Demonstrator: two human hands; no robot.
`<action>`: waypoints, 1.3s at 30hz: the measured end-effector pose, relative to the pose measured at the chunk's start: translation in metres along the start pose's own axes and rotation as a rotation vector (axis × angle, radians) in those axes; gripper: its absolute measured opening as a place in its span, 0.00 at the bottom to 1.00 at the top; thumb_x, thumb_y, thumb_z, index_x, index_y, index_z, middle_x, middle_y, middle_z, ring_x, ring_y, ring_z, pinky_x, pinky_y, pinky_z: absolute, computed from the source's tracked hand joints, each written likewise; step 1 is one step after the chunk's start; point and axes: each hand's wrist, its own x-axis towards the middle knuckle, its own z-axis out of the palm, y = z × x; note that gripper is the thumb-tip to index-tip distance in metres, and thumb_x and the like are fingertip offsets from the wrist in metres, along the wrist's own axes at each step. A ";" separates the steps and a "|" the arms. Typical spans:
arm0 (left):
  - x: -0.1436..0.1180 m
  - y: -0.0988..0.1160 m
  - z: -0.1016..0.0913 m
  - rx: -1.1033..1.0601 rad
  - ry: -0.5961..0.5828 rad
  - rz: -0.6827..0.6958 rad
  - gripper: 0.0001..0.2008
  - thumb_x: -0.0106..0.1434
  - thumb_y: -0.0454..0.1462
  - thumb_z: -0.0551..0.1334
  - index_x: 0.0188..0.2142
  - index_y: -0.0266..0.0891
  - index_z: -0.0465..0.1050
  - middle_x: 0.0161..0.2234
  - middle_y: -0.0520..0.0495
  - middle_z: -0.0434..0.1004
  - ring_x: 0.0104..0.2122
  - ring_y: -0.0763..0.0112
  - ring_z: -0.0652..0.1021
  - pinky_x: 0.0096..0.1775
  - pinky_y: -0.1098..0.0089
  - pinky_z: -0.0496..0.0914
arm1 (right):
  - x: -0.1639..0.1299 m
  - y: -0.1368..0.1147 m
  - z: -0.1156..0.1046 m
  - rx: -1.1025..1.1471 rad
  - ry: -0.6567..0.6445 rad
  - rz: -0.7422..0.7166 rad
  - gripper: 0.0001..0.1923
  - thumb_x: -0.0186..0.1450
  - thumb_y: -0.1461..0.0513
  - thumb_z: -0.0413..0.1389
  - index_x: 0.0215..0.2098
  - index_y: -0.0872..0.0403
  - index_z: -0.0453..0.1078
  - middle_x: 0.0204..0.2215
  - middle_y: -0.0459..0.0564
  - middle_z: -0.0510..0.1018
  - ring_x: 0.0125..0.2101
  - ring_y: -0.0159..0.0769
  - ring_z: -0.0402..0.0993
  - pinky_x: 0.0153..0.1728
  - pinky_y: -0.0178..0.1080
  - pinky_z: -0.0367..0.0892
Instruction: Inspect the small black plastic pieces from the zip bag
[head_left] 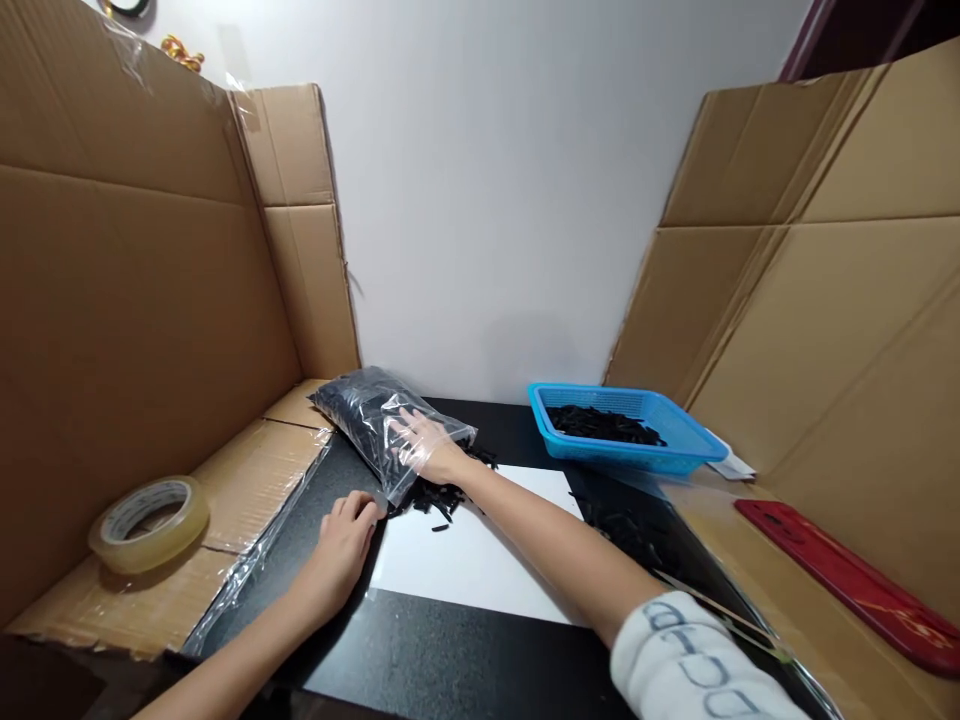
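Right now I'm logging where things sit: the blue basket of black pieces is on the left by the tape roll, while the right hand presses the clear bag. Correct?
Not quite. The head view shows the blue basket on the right, far from the tape roll on the left cardboard. The right hand does rest on the clear bag.

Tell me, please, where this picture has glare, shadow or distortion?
Head view: glare streaks on the clear plastic bag under the right hand; a soft shadow on the white wall above the blue basket; the cardboard panels bow outward from wide-angle distortion; the sleeve near the lens is slightly blurred.
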 end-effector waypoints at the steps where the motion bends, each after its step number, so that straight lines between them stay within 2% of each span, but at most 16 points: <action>1: 0.002 0.003 0.000 -0.010 0.003 -0.003 0.13 0.66 0.32 0.49 0.38 0.43 0.72 0.42 0.43 0.75 0.42 0.60 0.75 0.45 0.58 0.71 | 0.011 -0.002 0.001 -0.015 0.001 0.009 0.30 0.70 0.54 0.51 0.68 0.49 0.53 0.69 0.57 0.52 0.67 0.55 0.46 0.62 0.58 0.51; 3: 0.005 0.006 -0.004 -0.029 -0.004 -0.003 0.10 0.66 0.34 0.51 0.34 0.43 0.70 0.38 0.46 0.74 0.38 0.62 0.74 0.41 0.63 0.71 | 0.029 -0.005 0.003 -0.040 0.009 0.029 0.30 0.69 0.52 0.53 0.66 0.48 0.56 0.68 0.57 0.55 0.64 0.58 0.52 0.59 0.61 0.55; 7: 0.012 0.008 -0.013 -0.046 -0.069 -0.004 0.08 0.65 0.38 0.56 0.28 0.43 0.67 0.28 0.51 0.74 0.29 0.65 0.73 0.32 0.70 0.66 | 0.037 -0.007 0.002 -0.073 0.027 0.045 0.21 0.69 0.57 0.56 0.58 0.53 0.65 0.59 0.56 0.67 0.54 0.49 0.68 0.52 0.57 0.66; 12: 0.016 0.011 -0.019 -0.080 -0.101 0.001 0.15 0.64 0.42 0.56 0.21 0.43 0.65 0.20 0.51 0.71 0.23 0.67 0.71 0.28 0.71 0.60 | 0.012 -0.003 -0.005 -0.091 0.020 0.046 0.16 0.69 0.58 0.56 0.54 0.54 0.68 0.53 0.55 0.72 0.48 0.45 0.73 0.47 0.52 0.70; 16: 0.014 0.023 -0.018 -0.159 -0.093 0.100 0.21 0.66 0.44 0.54 0.17 0.42 0.63 0.17 0.52 0.67 0.19 0.70 0.69 0.27 0.71 0.60 | -0.019 0.003 -0.014 -0.057 0.044 0.028 0.15 0.68 0.58 0.57 0.51 0.55 0.70 0.52 0.54 0.73 0.49 0.45 0.71 0.49 0.52 0.68; 19: 0.020 0.046 -0.010 -0.227 -0.088 0.196 0.22 0.67 0.45 0.52 0.17 0.42 0.63 0.18 0.52 0.66 0.19 0.72 0.68 0.26 0.71 0.60 | -0.046 0.006 -0.020 -0.005 0.080 0.012 0.12 0.67 0.57 0.57 0.48 0.51 0.74 0.49 0.53 0.74 0.49 0.45 0.69 0.51 0.50 0.64; 24: 0.051 0.089 0.022 -0.304 -0.063 0.291 0.20 0.67 0.41 0.53 0.18 0.42 0.66 0.20 0.50 0.70 0.22 0.70 0.70 0.29 0.70 0.62 | -0.095 0.010 -0.026 0.050 0.130 0.037 0.12 0.66 0.60 0.57 0.47 0.50 0.75 0.49 0.54 0.74 0.49 0.48 0.66 0.49 0.51 0.63; 28: 0.066 0.101 0.040 -0.316 -0.053 0.321 0.17 0.66 0.38 0.53 0.21 0.42 0.70 0.21 0.49 0.73 0.23 0.69 0.72 0.29 0.71 0.64 | -0.126 0.010 -0.030 0.050 0.133 0.046 0.16 0.63 0.64 0.58 0.50 0.49 0.74 0.52 0.57 0.72 0.51 0.51 0.64 0.50 0.52 0.63; 30: 0.062 0.098 0.040 -0.296 -0.072 0.351 0.16 0.65 0.38 0.54 0.22 0.42 0.71 0.23 0.49 0.75 0.24 0.69 0.73 0.29 0.72 0.64 | -0.134 0.010 -0.029 0.039 0.147 0.065 0.16 0.63 0.65 0.57 0.49 0.50 0.74 0.53 0.58 0.72 0.53 0.52 0.63 0.51 0.54 0.62; 33: 0.049 0.084 0.030 -0.224 -0.117 0.381 0.17 0.65 0.40 0.54 0.21 0.43 0.70 0.21 0.49 0.73 0.22 0.71 0.72 0.28 0.73 0.63 | -0.137 0.008 -0.025 0.030 0.170 0.089 0.15 0.65 0.66 0.54 0.49 0.50 0.75 0.53 0.59 0.72 0.53 0.52 0.63 0.52 0.54 0.61; 39: 0.027 0.024 -0.004 -0.012 -0.183 0.330 0.19 0.67 0.40 0.52 0.20 0.42 0.68 0.20 0.52 0.69 0.19 0.73 0.68 0.25 0.72 0.58 | -0.133 0.008 -0.016 0.036 0.228 0.141 0.13 0.67 0.63 0.54 0.47 0.47 0.74 0.52 0.56 0.73 0.55 0.53 0.62 0.53 0.56 0.59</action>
